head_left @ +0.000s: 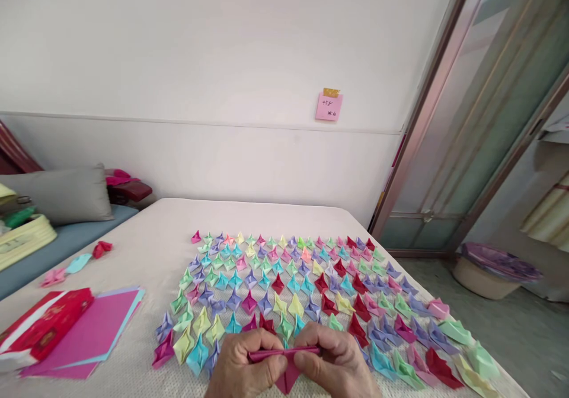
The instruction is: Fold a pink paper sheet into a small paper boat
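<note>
Indoors, both hands (249, 359) (340, 359) tight on magenta paper (288, 380) above a pale cloth (267, 214), white wall (200, 60) beyond, glass door (448, 161) at right.

Both hands (240, 363) (341, 362) pinch folded magenta paper (288, 379) near colourful origami rows (249, 302).

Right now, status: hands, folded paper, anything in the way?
Left hand and right hand pinching magenta paper. Paper folded to a point. Nothing visibly blocking; rows of folded pieces beyond.
</note>
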{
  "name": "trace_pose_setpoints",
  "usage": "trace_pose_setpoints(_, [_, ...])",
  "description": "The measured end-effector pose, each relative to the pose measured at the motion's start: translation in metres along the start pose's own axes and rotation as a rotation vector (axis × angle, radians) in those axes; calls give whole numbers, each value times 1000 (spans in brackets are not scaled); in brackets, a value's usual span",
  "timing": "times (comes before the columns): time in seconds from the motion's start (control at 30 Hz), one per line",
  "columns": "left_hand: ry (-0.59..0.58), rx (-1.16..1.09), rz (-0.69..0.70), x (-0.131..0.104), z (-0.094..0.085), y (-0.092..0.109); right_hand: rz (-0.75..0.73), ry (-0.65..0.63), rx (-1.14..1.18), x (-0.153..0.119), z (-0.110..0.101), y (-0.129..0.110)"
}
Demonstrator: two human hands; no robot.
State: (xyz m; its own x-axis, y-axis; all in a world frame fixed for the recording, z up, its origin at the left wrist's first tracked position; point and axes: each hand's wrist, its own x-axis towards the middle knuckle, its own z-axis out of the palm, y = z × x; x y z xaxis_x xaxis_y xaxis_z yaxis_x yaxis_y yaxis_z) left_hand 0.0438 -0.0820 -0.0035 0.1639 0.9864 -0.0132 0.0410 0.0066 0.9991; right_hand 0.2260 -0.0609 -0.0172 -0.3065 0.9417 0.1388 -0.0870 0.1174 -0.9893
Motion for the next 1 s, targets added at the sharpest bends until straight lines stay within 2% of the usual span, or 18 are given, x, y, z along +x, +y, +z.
trace_pose_setpoints(0.23, [0, 11, 25, 0, 2, 0, -11, -44, -24, -1, 5, -3])
trace_pose_setpoints(0.5, [-13, -63, 18, 4, 4, -17, -84, -25, -88, -2, 5, -9])
trace_pose_setpoints(0.63, [-25, -202, 0, 3, 2, -8, -100, 41, -182, -2, -2, -7])
trace_pose_setpoints(0.8, [54, -190, -30, 0, 2, 6, -102, 48, -216, -2, -6, 3])
trace_pose_setpoints(1.0, [81, -192, -17, 0, 4, 5, -103, 30, -191, -2, -5, -4])
